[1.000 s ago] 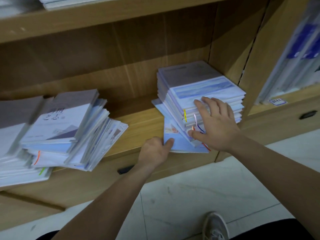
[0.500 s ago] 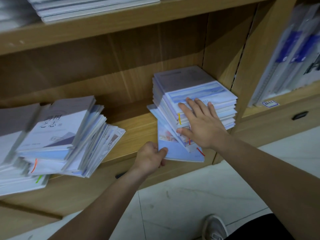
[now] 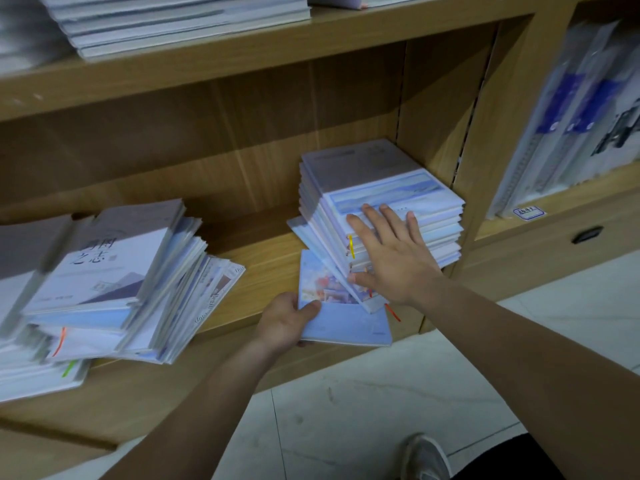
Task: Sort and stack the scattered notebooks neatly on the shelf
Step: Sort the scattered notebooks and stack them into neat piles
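Observation:
A tall stack of pale blue and grey notebooks (image 3: 377, 178) stands at the right end of the wooden shelf (image 3: 263, 258), against the side panel. My right hand (image 3: 391, 258) lies flat with spread fingers on the stack's front and top edge. A light blue notebook (image 3: 346, 323) sticks out from under the stack, past the shelf's front edge. My left hand (image 3: 287, 322) grips its left corner, thumb on the cover. A slumped, fanned-out pile of notebooks (image 3: 114, 289) lies at the shelf's left.
The shelf above carries more stacked notebooks (image 3: 180, 22). A neighbouring compartment to the right holds upright plastic-wrapped items (image 3: 571, 116) and a label (image 3: 528, 213). Below are a dark drawer handle (image 3: 588, 234), a pale tiled floor (image 3: 381, 410) and my shoe (image 3: 427, 459).
The light blue notebook has come further out from under the stack. My right hand has slid up onto the stack's top. The view has shifted, so everything sits lower in frame.

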Tool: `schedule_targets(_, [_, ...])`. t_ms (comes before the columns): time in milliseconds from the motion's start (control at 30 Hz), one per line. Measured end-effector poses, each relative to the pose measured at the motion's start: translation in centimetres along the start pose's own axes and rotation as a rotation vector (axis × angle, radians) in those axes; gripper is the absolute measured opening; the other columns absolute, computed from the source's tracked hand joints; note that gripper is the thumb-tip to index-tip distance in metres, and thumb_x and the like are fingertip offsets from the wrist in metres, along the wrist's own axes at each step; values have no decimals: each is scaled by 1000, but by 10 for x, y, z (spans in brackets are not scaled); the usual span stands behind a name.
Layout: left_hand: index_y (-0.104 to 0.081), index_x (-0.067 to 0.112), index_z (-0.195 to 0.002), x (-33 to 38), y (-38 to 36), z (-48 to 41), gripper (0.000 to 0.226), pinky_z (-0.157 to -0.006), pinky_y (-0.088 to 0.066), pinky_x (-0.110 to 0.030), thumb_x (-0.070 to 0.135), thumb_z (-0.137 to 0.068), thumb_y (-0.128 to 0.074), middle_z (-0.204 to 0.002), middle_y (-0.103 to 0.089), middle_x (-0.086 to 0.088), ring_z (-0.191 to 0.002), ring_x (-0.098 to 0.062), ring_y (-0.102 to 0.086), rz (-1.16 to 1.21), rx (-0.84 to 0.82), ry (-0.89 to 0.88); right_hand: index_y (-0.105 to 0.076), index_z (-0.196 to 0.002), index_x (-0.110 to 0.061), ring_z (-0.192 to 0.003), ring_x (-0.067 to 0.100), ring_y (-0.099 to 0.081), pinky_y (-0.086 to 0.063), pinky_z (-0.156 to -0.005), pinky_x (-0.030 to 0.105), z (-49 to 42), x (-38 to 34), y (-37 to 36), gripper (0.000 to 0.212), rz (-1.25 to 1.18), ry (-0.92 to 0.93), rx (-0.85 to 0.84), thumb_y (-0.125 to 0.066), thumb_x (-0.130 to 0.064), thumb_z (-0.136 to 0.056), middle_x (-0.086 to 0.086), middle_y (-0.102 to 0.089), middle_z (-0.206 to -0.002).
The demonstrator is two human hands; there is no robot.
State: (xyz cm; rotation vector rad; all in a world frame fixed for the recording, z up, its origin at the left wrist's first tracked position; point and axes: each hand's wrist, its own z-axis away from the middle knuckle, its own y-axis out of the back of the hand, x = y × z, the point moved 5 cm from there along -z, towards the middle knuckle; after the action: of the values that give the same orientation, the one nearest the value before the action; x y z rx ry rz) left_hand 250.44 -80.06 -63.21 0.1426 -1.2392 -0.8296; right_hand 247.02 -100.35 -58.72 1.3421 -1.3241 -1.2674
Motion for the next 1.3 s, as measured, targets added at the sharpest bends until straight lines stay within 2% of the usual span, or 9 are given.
schedule_targets(100, [-66, 10, -103, 2, 0, 2, 26, -44, -46, -24, 34, -97, -60, -92, -70, -9, -68, -20, -64, -27, 5, -35, 7, -157, -33, -152, 25, 17, 8, -121, 55, -2, 0, 0, 95, 5, -25, 0, -52, -66, -90, -3, 15, -165])
schedule_targets(400, [-61, 14, -103, -5, 20, 42, 19, -45, -46, -19, 33, -98, -59, -96, -68, -7, -73, -19, -67, -2, 31, -60, 8, -157, -32, -152, 28, 17, 7, -121, 56, -4, -4, -3, 90, 44, -74, -5, -46, -66, -93, -1, 15, -165])
schedule_targets(733, [-58, 10, -90, -25, 83, 117, 14, -42, -43, -30, 23, -94, -64, -69, -67, -8, -49, -20, -61, 42, 169, -143, 11, -157, -32, -152, 29, 16, 4, -122, 56, -3, -11, -1, 94, 63, -109, -90, -47, -66, -92, 0, 16, -166])
schedule_targets(833, [-61, 12, -96, -29, 111, 140, 8, -38, -40, -28, 20, -95, -63, -75, -70, -13, -52, -19, -59, 154, 232, -204, -4, -159, -27, -153, 25, 10, 4, -122, 54, 1, -23, 14, 88, -36, -110, -110, -47, -64, -92, 1, 6, -167])
schedule_targets(933, [-62, 13, -99, -30, 128, 152, 7, -39, -39, -23, 19, -96, -63, -76, -73, -12, -53, -15, -61, 236, 264, -247, -38, -152, -19, -148, 28, -22, -16, -121, 47, 11, -57, 40, 73, -197, -66, 18, -40, -66, -95, 7, -31, -160])
schedule_targets(1033, [-62, 17, -98, -36, 145, 157, 17, -50, -46, -27, 31, -91, -69, -79, -75, -9, -63, -21, -69, 287, 308, -261, -59, -132, -21, -113, 20, -59, -46, -97, 41, 26, -110, 55, 56, -561, -45, 1, -42, -62, -97, -3, -69, -115])
schedule_targets(1100, [-62, 16, -100, -41, 159, 157, 14, -53, -50, -27, 27, -94, -67, -83, -76, -6, -71, -22, -72, 342, 347, -262, -61, -115, -26, -83, 10, -64, -51, -78, 35, 32, -152, 53, 40, -656, 32, -103, -47, -59, -97, -7, -69, -85])
schedule_targets(1233, [-63, 17, -102, -42, 190, 157, 9, -47, -46, -19, 24, -98, -60, -75, -75, -1, -65, -13, -70, 380, 451, -288, -52, -107, -26, -55, 8, -65, -47, -48, 25, 20, -193, 47, 23, -1064, -89, -158, -65, -40, -94, 0, -70, -86])
schedule_targets(1300, [-64, 16, -103, -43, 206, 154, 10, -47, -47, -17, 24, -98, -59, -72, -74, 5, -62, -7, -69, 402, 487, -314, -56, -108, -21, -48, 15, -61, -42, -42, 25, 12, -204, 44, 18, -1083, -88, -219, -63, -33, -97, 1, -72, -82])
